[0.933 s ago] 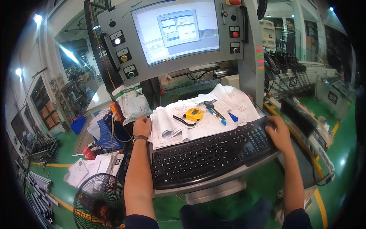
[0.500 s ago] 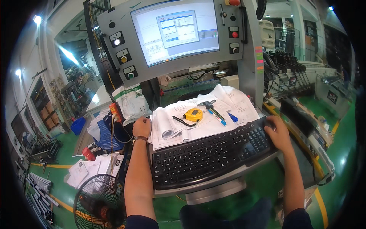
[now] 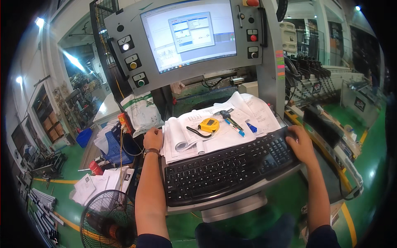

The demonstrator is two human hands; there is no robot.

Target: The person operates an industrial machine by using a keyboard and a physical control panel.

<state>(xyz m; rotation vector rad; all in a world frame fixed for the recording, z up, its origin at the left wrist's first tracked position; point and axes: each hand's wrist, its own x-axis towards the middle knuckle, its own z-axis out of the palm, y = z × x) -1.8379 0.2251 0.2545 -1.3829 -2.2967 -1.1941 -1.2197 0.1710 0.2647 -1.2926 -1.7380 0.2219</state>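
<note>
A black keyboard (image 3: 215, 171) lies tilted on a grey shelf below a machine's control panel. My right hand (image 3: 302, 144) is at the keyboard's right end, its thumb on the top side and its fingers curled around the far corner. At the left edge of the paper sheets (image 3: 173, 155), my left hand (image 3: 153, 138) is closed, knuckles up; whatever its fingers hold is hidden. Behind the keyboard, a yellow tape measure (image 3: 209, 125) with a black strap, a dark caliper (image 3: 224, 113), a blue-ended pen (image 3: 239, 131) and a small blue object (image 3: 252, 127) rest on the papers.
Above the shelf is a lit screen (image 3: 192, 33) with buttons on both sides. A white plastic bag (image 3: 142, 110) leans left of the papers. Lower left are a black fan (image 3: 108, 221), loose sheets (image 3: 97, 184) and a blue basket (image 3: 120, 146). Machinery with a yellow rail stands at right.
</note>
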